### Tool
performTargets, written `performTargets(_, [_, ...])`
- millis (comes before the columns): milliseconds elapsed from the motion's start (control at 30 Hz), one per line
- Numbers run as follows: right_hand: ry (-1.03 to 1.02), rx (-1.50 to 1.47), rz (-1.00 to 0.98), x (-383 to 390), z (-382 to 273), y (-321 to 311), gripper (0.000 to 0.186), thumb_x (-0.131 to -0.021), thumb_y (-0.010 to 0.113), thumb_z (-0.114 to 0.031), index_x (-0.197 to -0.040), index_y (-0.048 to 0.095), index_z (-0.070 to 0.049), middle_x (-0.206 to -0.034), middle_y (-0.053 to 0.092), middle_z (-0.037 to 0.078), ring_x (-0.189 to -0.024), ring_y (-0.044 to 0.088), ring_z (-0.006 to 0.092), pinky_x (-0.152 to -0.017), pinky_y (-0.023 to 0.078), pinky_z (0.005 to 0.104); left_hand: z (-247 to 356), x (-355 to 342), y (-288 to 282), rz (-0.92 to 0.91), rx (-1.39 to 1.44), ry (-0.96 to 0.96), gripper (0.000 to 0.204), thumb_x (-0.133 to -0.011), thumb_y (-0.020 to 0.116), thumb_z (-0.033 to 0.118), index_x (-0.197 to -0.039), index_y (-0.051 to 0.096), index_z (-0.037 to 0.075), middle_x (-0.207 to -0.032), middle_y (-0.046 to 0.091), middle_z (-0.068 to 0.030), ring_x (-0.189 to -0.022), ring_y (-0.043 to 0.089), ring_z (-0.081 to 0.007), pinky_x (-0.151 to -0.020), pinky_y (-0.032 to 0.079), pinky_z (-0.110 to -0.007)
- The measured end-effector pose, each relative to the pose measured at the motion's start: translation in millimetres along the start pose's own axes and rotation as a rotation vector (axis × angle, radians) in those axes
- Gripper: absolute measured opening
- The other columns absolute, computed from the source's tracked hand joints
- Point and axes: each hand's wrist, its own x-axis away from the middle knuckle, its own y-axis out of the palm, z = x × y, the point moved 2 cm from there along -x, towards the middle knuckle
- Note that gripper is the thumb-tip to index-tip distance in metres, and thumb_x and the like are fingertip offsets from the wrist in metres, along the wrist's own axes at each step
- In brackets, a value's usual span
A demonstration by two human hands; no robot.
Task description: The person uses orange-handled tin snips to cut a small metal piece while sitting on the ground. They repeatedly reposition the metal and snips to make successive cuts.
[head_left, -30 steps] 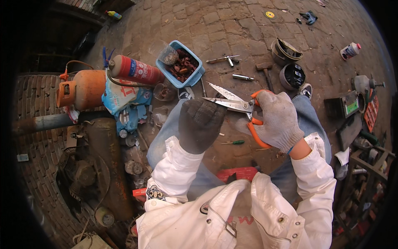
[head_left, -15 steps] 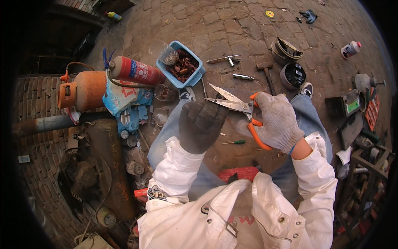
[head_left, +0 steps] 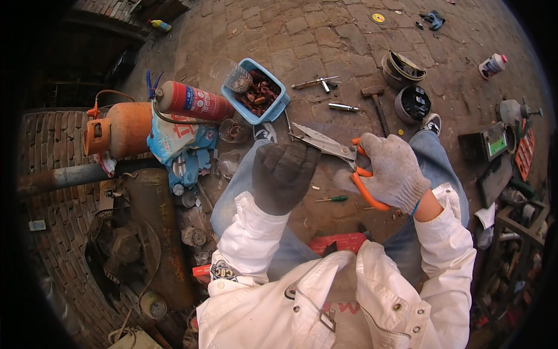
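The shears (head_left: 331,143) are held up over the brick floor (head_left: 334,41), between the person's knees and in front of the body. Their long axis slants from the orange handles (head_left: 372,193), on the right, leftward and away from the person to the blade tips. The right hand (head_left: 396,168), in a pale glove, is clamped on those handles; the left hand (head_left: 285,177), in a dark glove, is the nearer one to the blades, which lie along the far side of its curled fingers. Whether that hand grips something, the view does not show. Compared with the earlier frames, where the blades stood spread in a clear V, they now lie almost together, while both hands keep nearly the same places. Beyond the tips sits a blue tub (head_left: 272,112), and farther right lies a hammer (head_left: 381,110).
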Motion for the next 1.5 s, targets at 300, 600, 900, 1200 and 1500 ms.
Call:
performTargets(300, [-0.012,-0.132,-0.010,-1,1,-4,0.041,-0.073,0.074,-0.032,-0.101,0.063,-0.005,-0.083,0.066,0.015,-0.076,0.063,0.0368,-0.072,0.049,0.0442,-1,-1,-3,0.111,-0.047,0.056,0.034,-0.066,0.078,0.000,-0.098,0.074,0.010,-0.097,0.065,-0.0018,-0.079,0.061,-0.0218,-0.067,0.046,-0.037])
performTargets(600, [-0.082,-0.128,0.020,1,-1,-3,0.045,-0.069,0.076,-0.033,-0.103,0.063,-0.006,-0.088,0.068,0.013,-0.079,0.064,0.0330,-0.076,0.047,0.0392,-2,7,2,0.113,0.004,0.056,0.027,-0.068,0.073,0.001,-0.093,0.071,0.011,-0.099,0.060,-0.0052,-0.082,0.062,-0.0286,-0.069,0.050,-0.042])
performTargets(900, [-0.106,-0.016,0.043,3,2,-3,0.043,-0.068,0.077,-0.037,-0.097,0.065,-0.007,-0.079,0.068,0.013,-0.072,0.064,0.0321,-0.068,0.050,0.0410,-4,2,-3,0.106,-0.001,0.145,0.025,-0.066,0.074,0.000,-0.088,0.071,0.011,-0.097,0.060,-0.0041,-0.081,0.062,-0.0285,-0.069,0.051,-0.040])
performTargets(1200, [0.070,-0.566,0.085,-2,11,10,0.044,-0.081,0.076,-0.039,-0.081,0.052,-0.002,-0.063,0.048,0.020,-0.060,0.046,0.0420,-0.056,0.041,0.0421,0,20,23,0.031,1.992,-1.071,0.021,-0.093,0.062,0.019,-0.103,0.062,0.001,-0.098,0.060,-0.0126,-0.085,0.058,-0.0227,-0.072,0.045,-0.035])
performTargets(1500, [0.070,-1.054,0.124,-4,4,23,0.026,-0.086,0.073,-0.008,-0.103,0.053,-0.003,-0.089,0.057,0.002,-0.083,0.057,0.0091,-0.074,0.052,0.0258,13,32,34,-0.026,2.337,-1.101,0.018,-0.099,0.054,0.019,-0.099,0.057,0.001,-0.111,0.061,-0.0133,-0.103,0.059,-0.0237,-0.095,0.048,-0.039])
